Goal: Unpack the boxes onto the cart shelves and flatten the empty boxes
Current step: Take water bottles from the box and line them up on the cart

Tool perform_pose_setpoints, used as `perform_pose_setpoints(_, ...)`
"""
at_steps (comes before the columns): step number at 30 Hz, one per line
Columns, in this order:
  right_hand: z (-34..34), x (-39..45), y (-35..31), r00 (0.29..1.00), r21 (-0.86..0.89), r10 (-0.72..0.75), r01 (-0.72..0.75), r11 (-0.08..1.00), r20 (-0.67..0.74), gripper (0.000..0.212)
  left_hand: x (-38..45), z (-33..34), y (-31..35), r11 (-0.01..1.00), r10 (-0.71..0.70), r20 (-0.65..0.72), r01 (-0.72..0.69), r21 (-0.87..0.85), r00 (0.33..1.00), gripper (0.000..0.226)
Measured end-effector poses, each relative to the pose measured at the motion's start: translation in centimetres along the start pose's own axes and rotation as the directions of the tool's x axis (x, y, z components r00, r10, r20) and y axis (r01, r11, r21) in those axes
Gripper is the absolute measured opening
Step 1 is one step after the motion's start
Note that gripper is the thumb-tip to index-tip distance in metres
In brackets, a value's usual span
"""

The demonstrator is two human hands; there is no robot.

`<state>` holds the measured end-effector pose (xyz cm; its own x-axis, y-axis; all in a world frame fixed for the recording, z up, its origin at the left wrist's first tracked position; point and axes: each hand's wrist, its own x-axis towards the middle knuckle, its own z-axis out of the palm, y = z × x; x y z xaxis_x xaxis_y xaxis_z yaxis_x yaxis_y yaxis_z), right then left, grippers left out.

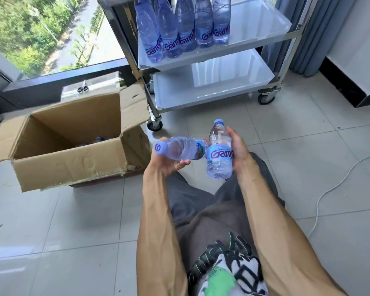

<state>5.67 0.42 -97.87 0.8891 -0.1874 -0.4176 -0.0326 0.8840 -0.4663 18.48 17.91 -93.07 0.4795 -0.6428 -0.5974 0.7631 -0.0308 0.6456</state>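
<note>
Holding one water bottle each: the left hand (169,165) curls under a bottle lying sideways (179,148), cap toward the cardboard box (73,146); the right hand (238,148) wraps an upright bottle (219,154) at its label. Both bottles appear full, so likely moderately heavy, with thin ribbed walls that yield under squeeze and smooth plastic that may slip. The labelled mid-body offers the firmest hold. More bottles remain in the open box; five stand on the cart's middle shelf (254,28), the lower shelf (212,88) beneath it.
</note>
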Motion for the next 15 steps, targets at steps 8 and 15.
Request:
perform_pose_setpoints(8, 0.9, 0.9, 0.7, 0.994, -0.118, 0.045, -0.057, 0.991, -0.103, 0.039, 1.4, 2.8, 0.2, 0.941, 0.33, -0.309, -0.338, 0.028, 0.892, 0.037)
perform_pose_setpoints(15, 1.5, 1.6, 2.1, 0.98, -0.115, 0.158, -0.172, 0.978, -0.122, 0.05, 0.8, 1.6, 2.6, 0.944, 0.32, 0.029, -0.321, 0.07, 0.947, 0.04)
